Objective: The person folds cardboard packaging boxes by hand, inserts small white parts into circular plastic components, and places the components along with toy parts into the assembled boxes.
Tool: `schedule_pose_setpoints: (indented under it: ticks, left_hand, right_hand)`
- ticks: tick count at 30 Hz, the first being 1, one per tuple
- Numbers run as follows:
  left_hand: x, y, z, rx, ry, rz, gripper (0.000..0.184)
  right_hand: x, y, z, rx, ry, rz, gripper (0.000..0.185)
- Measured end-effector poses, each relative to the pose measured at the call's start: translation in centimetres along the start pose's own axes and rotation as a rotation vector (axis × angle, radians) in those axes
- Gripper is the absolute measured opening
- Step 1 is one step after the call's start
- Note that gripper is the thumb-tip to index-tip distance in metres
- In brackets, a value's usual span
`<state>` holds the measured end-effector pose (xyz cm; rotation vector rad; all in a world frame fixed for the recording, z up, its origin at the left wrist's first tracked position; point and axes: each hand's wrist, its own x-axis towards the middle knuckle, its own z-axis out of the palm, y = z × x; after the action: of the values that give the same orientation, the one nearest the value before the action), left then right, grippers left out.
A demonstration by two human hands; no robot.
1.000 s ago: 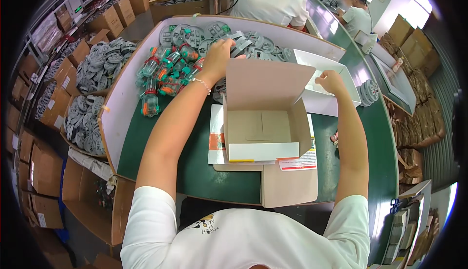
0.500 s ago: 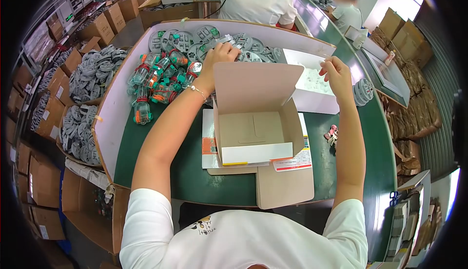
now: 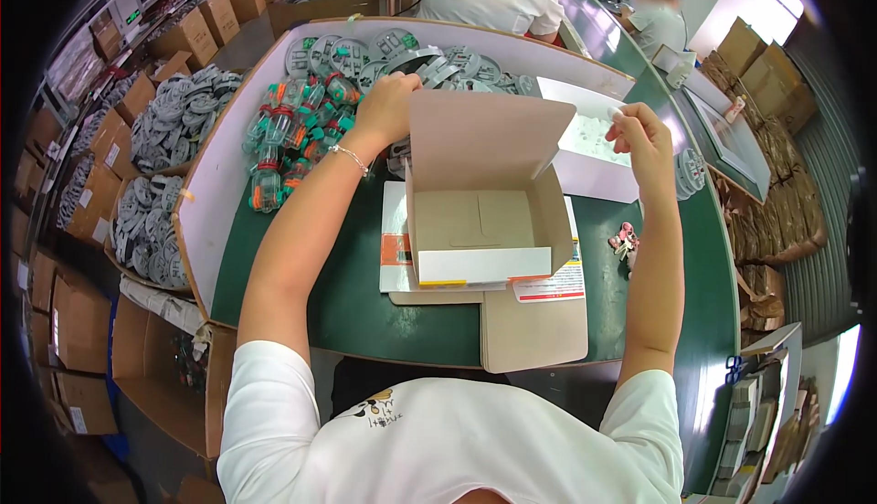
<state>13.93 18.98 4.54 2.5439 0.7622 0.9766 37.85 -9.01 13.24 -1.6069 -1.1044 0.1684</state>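
Note:
My left hand [image 3: 387,106] is at the pile of grey round discs [image 3: 457,67], behind the raised lid of an open cardboard box [image 3: 480,219]; its fingertips are partly hidden. My right hand [image 3: 639,137] is closed in a pinch over the right side of a white box [image 3: 594,175] that holds small whitish pieces. What the pinch holds is too small to name. The open box is empty inside and rests on flat printed cartons [image 3: 534,330]. Clear bottles with green and orange parts [image 3: 274,134] lie left of my left hand.
A low-walled tray [image 3: 206,221] borders the bottles and discs. Small pink items [image 3: 625,241] lie on the green table [image 3: 365,326]. More discs [image 3: 690,173] stand at the right edge. Filled cartons [image 3: 178,125] stand at the left. Two people sit farther back.
My left hand has drawn back slightly left from the discs. My right hand went down into the white box, then rose in a pinch. The camera view has shifted a little.

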Motion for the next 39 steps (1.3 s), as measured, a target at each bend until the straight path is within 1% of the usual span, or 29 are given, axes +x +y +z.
schedule_pose_setpoints:
  ticks: [3, 4, 7, 8, 11, 12, 15, 16, 19, 20, 23, 24, 26, 28, 30, 32, 33, 34, 36, 37, 38, 39]
  left_hand:
    - [-1.1, -0.9, -1.0, 0.389, -0.14, -0.041, 0.023]
    - [-1.4, -1.4, -1.1, 0.393, -0.142, -0.051, 0.023]
    - [-1.3, -3.0, -1.0, 0.291, 0.11, 0.001, 0.031]
    - [-0.8, -3.6, -0.8, 0.294, 0.111, 0.002, 0.031]
    - [1.9, -5.3, 0.7, 0.154, 0.298, 0.038, 0.036]
    - [2.5, -5.7, 1.3, 0.152, 0.302, 0.045, 0.036]
    - [4.7, -6.5, 2.6, 0.132, 0.223, -0.029, 0.032]
    - [5.2, -6.6, 2.7, 0.131, 0.23, -0.016, 0.032]
    - [5.7, -6.8, 3.0, 0.045, 0.077, -0.149, 0.029]
    - [5.8, -6.8, 3.0, 0.038, 0.077, -0.138, 0.029]
    - [5.3, -6.9, 3.0, 0.046, 0.34, 0.001, 0.027]
    - [5.1, -6.4, 2.2, 0.045, 0.332, -0.002, 0.027]
    - [4.5, -4.2, -1.7, 0.078, 0.572, 0.222, 0.03]
    - [2.6, -1.2, -6.5, 0.071, 0.685, 0.344, 0.033]
    - [-0.5, 2.2, -10.9, 0.139, 0.782, 0.497, 0.038]
    - [-4.6, 5.2, -13.8, 0.239, 0.846, 0.59, 0.035]
    - [-6.6, 6.5, -14.5, 0.252, 0.853, 0.64, 0.033]
    - [-8.6, 7.7, -14.7, 0.26, 0.86, 0.686, 0.03]
    - [-12.3, 9.8, -14.3, 0.181, 0.747, 0.735, 0.029]
    - [-13.5, 10.5, -14.0, 0.179, 0.732, 0.734, 0.029]
    - [-14.6, 11.1, -13.6, 0.146, 0.636, 0.788, 0.029]
    - [-15.4, 11.6, -13.2, 0.108, 0.539, 0.837, 0.03]
  right_hand:
    - [-0.7, -0.1, -0.6, 0.028, -0.008, -0.001, 0.017]
    - [-1.0, -0.2, -0.8, 0.035, -0.002, 0.007, 0.017]
    - [-1.6, -0.3, -0.3, 0.051, -0.003, 0.019, 0.016]
    - [-1.7, -0.4, -0.2, 0.053, -0.003, 0.021, 0.016]
    - [-2.3, -0.6, 0.0, 0.051, -0.008, 0.024, 0.016]
    - [-2.5, -0.6, 0.1, 0.05, -0.017, 0.03, 0.016]
    - [-3.4, -0.4, 0.0, 0.058, -0.024, 0.045, 0.017]
    - [-3.7, -0.4, -0.1, 0.068, -0.029, 0.059, 0.017]
    - [-4.6, -1.0, -0.5, 0.081, -0.019, 0.079, 0.018]
    - [-5.0, -1.3, -0.6, 0.085, -0.019, 0.094, 0.02]
    - [-5.4, -1.7, -1.2, 0.109, -0.005, 0.102, 0.021]
    - [-5.6, -1.7, -1.3, 0.137, -0.002, 0.093, 0.022]
    - [-6.2, -2.0, -1.1, 0.172, -0.008, 0.098, 0.023]
    - [-6.5, -3.1, -0.8, 0.294, -0.033, 0.06, 0.022]
    - [-6.5, -4.2, -0.2, 0.382, -0.047, 0.038, 0.022]
    - [-6.5, -5.4, 0.4, 0.378, -0.1, -0.09, 0.021]
    - [-6.6, -6.0, 0.7, 0.374, -0.123, -0.151, 0.02]
    - [-6.7, -6.7, 1.2, 0.388, -0.123, -0.141, 0.02]
    - [-6.8, -8.4, 2.6, 0.384, -0.226, -0.34, 0.019]
    - [-6.9, -9.0, 3.3, 0.362, -0.275, -0.37, 0.018]
    - [-7.2, -9.5, 4.1, 0.338, -0.325, -0.398, 0.017]
    - [-7.6, -9.9, 5.1, 0.341, -0.326, -0.38, 0.017]
